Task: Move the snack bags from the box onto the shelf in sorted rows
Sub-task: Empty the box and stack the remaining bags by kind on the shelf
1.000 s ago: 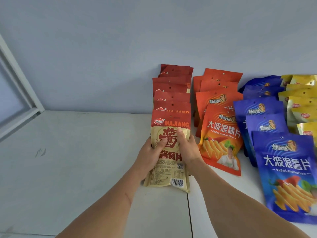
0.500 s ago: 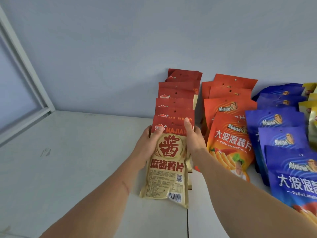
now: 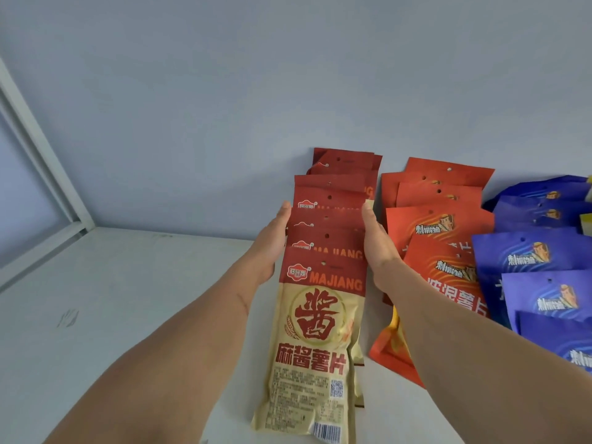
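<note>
Red-and-cream bags [image 3: 323, 238] in the row are overlapped; only top strips are seen behind the front bag [image 3: 315, 341]. Front bag's lower edge is cut by the frame bottom. Orange bags [image 3: 439, 225] are partly covered by the right forearm. Blue bags [image 3: 538, 261] are cropped at the right edge. Palms of left hand [image 3: 270, 241] and right hand [image 3: 376, 245] are not visible. Fine print: illegible.
</note>
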Demonstrator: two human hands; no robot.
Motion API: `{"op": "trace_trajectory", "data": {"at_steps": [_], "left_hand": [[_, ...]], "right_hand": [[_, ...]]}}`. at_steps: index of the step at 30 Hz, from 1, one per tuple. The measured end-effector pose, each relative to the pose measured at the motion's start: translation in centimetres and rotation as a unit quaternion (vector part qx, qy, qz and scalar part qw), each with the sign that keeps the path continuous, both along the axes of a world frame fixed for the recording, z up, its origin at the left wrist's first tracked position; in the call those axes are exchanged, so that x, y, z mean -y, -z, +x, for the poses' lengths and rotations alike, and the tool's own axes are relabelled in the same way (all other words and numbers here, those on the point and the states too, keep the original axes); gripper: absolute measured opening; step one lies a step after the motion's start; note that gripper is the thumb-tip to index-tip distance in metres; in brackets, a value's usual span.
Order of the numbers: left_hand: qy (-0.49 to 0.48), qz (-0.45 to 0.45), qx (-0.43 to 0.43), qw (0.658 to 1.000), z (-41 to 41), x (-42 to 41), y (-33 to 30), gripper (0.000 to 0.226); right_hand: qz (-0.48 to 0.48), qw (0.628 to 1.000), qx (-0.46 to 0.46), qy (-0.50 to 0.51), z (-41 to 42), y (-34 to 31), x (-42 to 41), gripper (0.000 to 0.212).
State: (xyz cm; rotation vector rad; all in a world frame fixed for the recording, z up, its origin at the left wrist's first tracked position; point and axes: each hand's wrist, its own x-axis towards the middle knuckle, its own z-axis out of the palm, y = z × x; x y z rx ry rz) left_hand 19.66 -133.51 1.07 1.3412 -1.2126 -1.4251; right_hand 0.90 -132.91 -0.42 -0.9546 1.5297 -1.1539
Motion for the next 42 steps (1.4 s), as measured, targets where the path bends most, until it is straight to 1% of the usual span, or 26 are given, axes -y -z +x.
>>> {"op": "trace_trajectory", "data": {"at_steps": [1,3,5,7,9,13,14,15,16,17,18,20,21,23,24,25,27,30,34,38,42], "left_hand": [[-0.005,0.009,-0.008,1.000,-0.1,0.4,-0.2,0.059],[0.003,0.024,-0.014,1.000,-0.5,1.2,-0.2,0.067],[0.017,0.031,-0.014,0.999,-0.9,1.6,-0.1,0.069],[0.022,0.034,-0.025,0.999,-1.1,1.6,0.1,0.071],[0.019,0.029,-0.032,0.999,-0.9,1.6,0.4,0.070],[-0.018,0.010,-0.035,0.999,-0.4,0.5,0.4,0.065],[-0.033,-0.014,-0.008,0.999,-0.2,-0.3,0.6,0.065],[-0.057,-0.050,0.047,0.996,0.0,-1.3,0.9,0.068],[-0.079,-0.094,0.119,0.985,0.4,-2.6,1.6,0.075],[-0.090,-0.137,0.197,0.967,0.8,-4.1,2.5,0.080],[-0.086,-0.174,0.265,0.944,1.2,-6.0,3.7,0.083],[-0.034,-0.264,0.390,0.882,1.1,-10.5,6.0,0.082],[0.001,-0.311,0.437,0.844,0.8,-12.3,7.1,0.082],[0.047,-0.403,0.499,0.765,-0.1,-14.9,9.0,0.082],[0.060,-0.428,0.524,0.734,-0.5,-15.5,9.8,0.084],[0.067,-0.436,0.542,0.715,-0.9,-15.6,10.3,0.086],[0.065,-0.434,0.564,0.700,-1.4,-15.4,10.5,0.087],[0.059,-0.439,0.564,0.697,-1.5,-14.9,10.9,0.086],[0.041,-0.453,0.573,0.682,-1.7,-14.0,11.1,0.084],[0.017,-0.454,0.582,0.675,-2.1,-12.8,11.0,0.079],[0.022,-0.439,0.598,0.670,-2.3,-11.8,11.0,0.077]], "right_hand": [[0.000,1.000,0.006,-0.006,0.1,0.1,0.3,0.104],[-0.002,1.000,0.015,-0.023,0.3,0.2,0.6,0.092],[0.000,0.999,0.022,-0.028,0.5,0.3,0.8,0.080],[0.001,0.999,0.024,-0.033,0.4,0.6,1.1,0.075],[0.002,0.999,0.017,-0.028,0.2,0.6,1.3,0.074],[-0.011,1.000,0.001,0.003,-0.1,0.0,1.6,0.085],[-0.016,1.000,-0.016,0.008,0.0,-0.2,1.6,0.088],[-0.029,0.998,-0.052,0.013,0.0,-0.4,1.6,0.089],[-0.047,0.993,-0.103,0.024,0.1,-0.6,1.5,0.089],[-0.073,0.982,-0.168,0.037,0.2,-0.7,1.7,0.091],[-0.101,0.963,-0.246,0.049,0.2,-0.9,1.8,0.095],[-0.127,0.907,-0.399,0.052,0.1,-1.3,2.2,0.098],[-0.131,0.875,-0.463,0.044,0.1,-1.6,2.6,0.098],[-0.135,0.824,-0.550,0.029,0.1,-2.5,3.5,0.098],[-0.138,0.804,-0.577,0.029,0.2,-2.9,4.0,0.099],[-0.142,0.787,-0.599,0.032,0.3,-3.3,4.5,0.099],[-0.152,0.764,-0.626,0.027,0.8,-3.7,5.7,0.098],[-0.146,0.749,-0.646,-0.028,1.3,-4.2,7.4,0.093],[-0.128,0.747,-0.651,-0.057,1.6,-3.6,8.4,0.093],[-0.132,0.763,-0.630,-0.061,2.1,-3.8,8.3,0.089],[-0.140,0.753,-0.639,-0.077,2.1,-4.2,8.3,0.085]]}}
